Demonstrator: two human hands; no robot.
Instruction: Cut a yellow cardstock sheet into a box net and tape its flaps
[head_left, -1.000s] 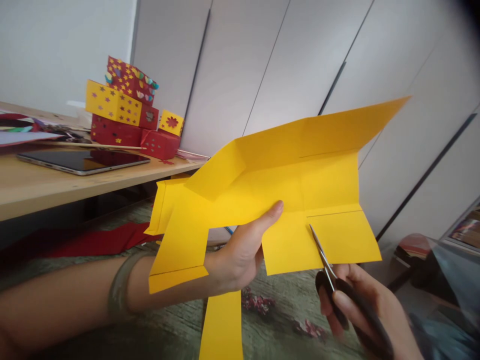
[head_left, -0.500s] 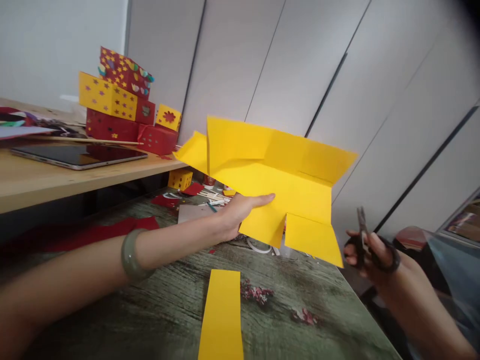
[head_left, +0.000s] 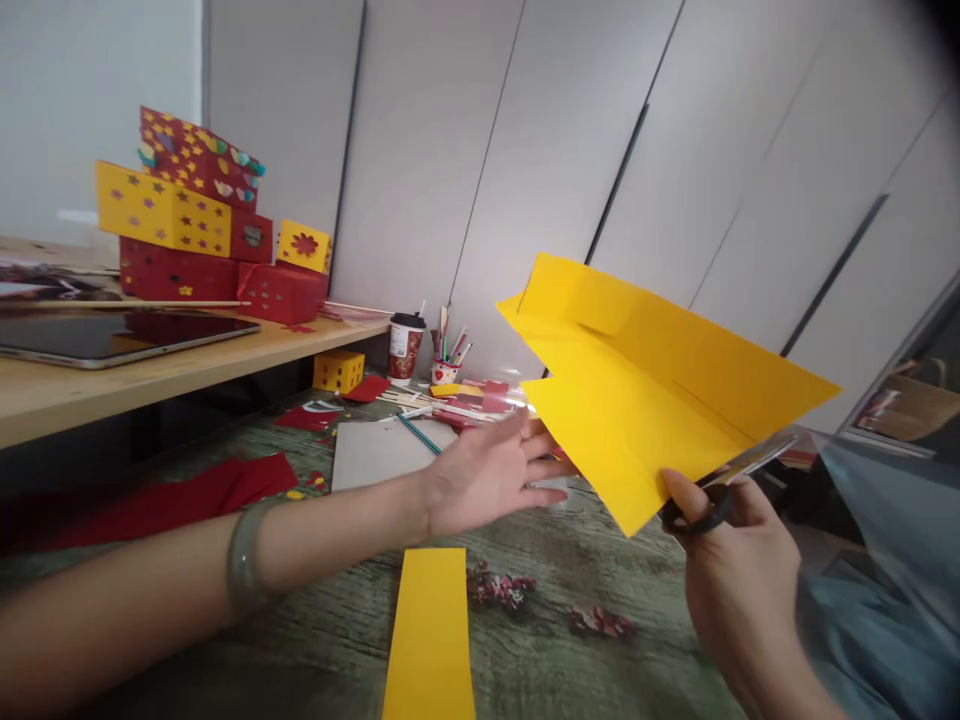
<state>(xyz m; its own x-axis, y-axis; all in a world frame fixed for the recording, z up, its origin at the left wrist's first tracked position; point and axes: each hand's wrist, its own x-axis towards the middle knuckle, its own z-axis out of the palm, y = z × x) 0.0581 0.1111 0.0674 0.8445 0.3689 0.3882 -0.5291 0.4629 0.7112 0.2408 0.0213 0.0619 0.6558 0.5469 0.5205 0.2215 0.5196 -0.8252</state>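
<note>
A large folded sheet of yellow card [head_left: 652,400] with creased flaps is up in the air above the table. My right hand [head_left: 731,560] pinches its lower edge with the thumb. The same hand also has a pair of scissors [head_left: 701,512] in it, with their dark handles round the fingers and their blades pointing up and right. My left hand [head_left: 499,470], with a green bangle on the wrist, is open with fingers spread. Its fingertips are at the card's lower left edge; I cannot tell whether they touch it. A yellow paper strip [head_left: 430,635] lies on the table below.
At left, a wooden shelf [head_left: 187,362] bears stacked red and yellow boxes [head_left: 199,215] and a tablet [head_left: 120,335]. Further back stand a lidded paper cup [head_left: 406,350] and a pen holder [head_left: 445,372]. Red paper [head_left: 232,490] and a grey board [head_left: 367,455] lie on the dark table.
The yellow card has passed from my left hand to my right and moved right, tilting down. My left hand has let go and opened. The view has shifted, showing the cup and pen holder.
</note>
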